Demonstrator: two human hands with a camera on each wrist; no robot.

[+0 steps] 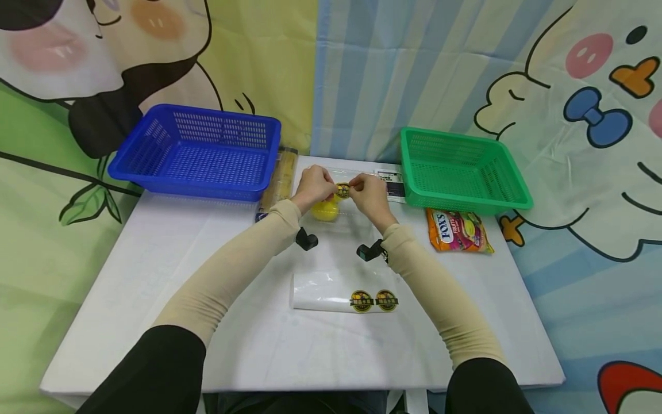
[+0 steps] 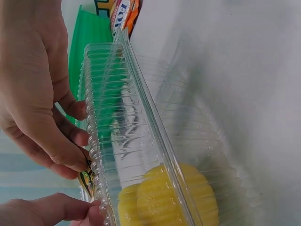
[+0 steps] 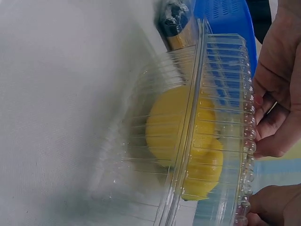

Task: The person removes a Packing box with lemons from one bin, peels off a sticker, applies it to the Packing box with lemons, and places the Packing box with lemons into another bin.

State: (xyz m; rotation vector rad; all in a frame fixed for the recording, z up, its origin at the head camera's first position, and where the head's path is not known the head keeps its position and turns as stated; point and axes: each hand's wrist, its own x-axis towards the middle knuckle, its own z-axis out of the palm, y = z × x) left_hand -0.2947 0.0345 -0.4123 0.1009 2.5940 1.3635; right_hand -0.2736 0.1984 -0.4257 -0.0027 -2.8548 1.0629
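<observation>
Clear ribbed plastic forms the clamshell box [image 1: 331, 198] that both hands work on at the far middle of the white counter [image 1: 155, 276], between the blue basket [image 1: 199, 152] and the green basket [image 1: 457, 169]. Both forearms, in beige sleeves, reach forward and converge over the box. The left hand [image 1: 314, 187] and the right hand [image 1: 368, 192] meet at its top edge, fingers curled, each pinching one side of a round yellow-and-black sticker [image 1: 343, 190] against the closed rim. In the left wrist view the fingertips [image 2: 75, 162] press the sticker onto the beaded lip of the box; in the right wrist view the right hand's fingers [image 3: 273, 141] curl over the same lip. Inside the box lies a yellow round food item [image 1: 326, 211], seen through the lid.

Near the person, a sheet of backing paper [image 1: 323, 296] lies flat with two more round stickers [image 1: 373, 301] of the same kind; their writing is too small to read. Right of the hands, just in front of the green basket, an orange candy bag [image 1: 457, 230] reads "FOX'S" and "FRUITS". A long packet [image 1: 279, 184] lies along the blue basket's right side, and a flat pack with a dark label [image 1: 391, 185] lies behind the right hand; neither label can be read.
</observation>
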